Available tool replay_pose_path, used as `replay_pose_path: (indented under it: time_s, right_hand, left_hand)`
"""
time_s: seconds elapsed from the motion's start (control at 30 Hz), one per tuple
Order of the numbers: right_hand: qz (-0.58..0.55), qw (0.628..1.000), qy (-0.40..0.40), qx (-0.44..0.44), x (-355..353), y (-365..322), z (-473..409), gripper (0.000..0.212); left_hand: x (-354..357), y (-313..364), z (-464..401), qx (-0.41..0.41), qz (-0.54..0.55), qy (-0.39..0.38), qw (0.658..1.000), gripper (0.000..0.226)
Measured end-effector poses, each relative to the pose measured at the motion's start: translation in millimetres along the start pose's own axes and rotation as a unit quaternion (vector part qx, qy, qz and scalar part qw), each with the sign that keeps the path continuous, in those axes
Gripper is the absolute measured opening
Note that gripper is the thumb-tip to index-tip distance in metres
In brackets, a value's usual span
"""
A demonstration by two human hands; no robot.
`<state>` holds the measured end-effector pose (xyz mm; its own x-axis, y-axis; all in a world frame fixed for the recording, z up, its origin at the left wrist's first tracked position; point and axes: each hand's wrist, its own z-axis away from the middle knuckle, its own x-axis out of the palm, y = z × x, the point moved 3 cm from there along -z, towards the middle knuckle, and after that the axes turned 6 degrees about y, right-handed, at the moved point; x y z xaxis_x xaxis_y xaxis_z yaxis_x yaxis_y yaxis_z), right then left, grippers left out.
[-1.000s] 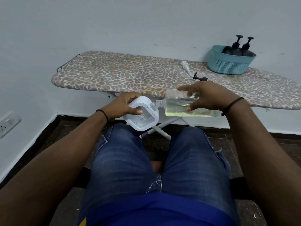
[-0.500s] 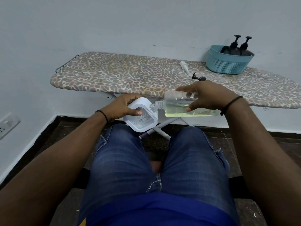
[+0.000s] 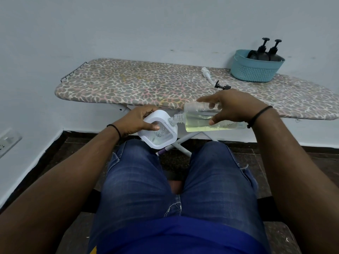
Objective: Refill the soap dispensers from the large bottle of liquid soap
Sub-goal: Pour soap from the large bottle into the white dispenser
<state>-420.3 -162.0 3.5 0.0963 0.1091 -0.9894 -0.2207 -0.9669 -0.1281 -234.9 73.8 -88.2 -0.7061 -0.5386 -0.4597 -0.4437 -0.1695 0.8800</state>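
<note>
My right hand (image 3: 233,106) grips a clear bottle of pale yellow liquid soap (image 3: 203,120), held on its side with its open neck pointing left. The neck touches the rim of a white square soap dispenser (image 3: 158,132) with a clear window. My left hand (image 3: 137,121) holds that dispenser above my knees, thumb across its face. Soap lies along the bottle's lower side.
An ironing board (image 3: 139,85) with a leopard-print cover stands in front of me. On it lie a white pump (image 3: 206,73), a black pump top (image 3: 222,86) and a teal basket (image 3: 255,69) holding two dark pump bottles (image 3: 266,52). A wall socket (image 3: 7,142) sits low at the left.
Both hands, the bottle and the dispenser keep nearly the same pose. The bottle stays tipped on its side at the dispenser's rim.
</note>
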Motion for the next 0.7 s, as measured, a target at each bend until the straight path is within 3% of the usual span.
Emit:
replay_pose_path:
  time_s: [0.7]
  right_hand:
    - [-0.001, 1.000, 0.003, -0.005, -2.2, 1.1, 1.1, 0.084]
  left_hand:
    - [1.6, -1.0, -0.1, -0.005, 0.008, -0.004, 1.000, 0.048]
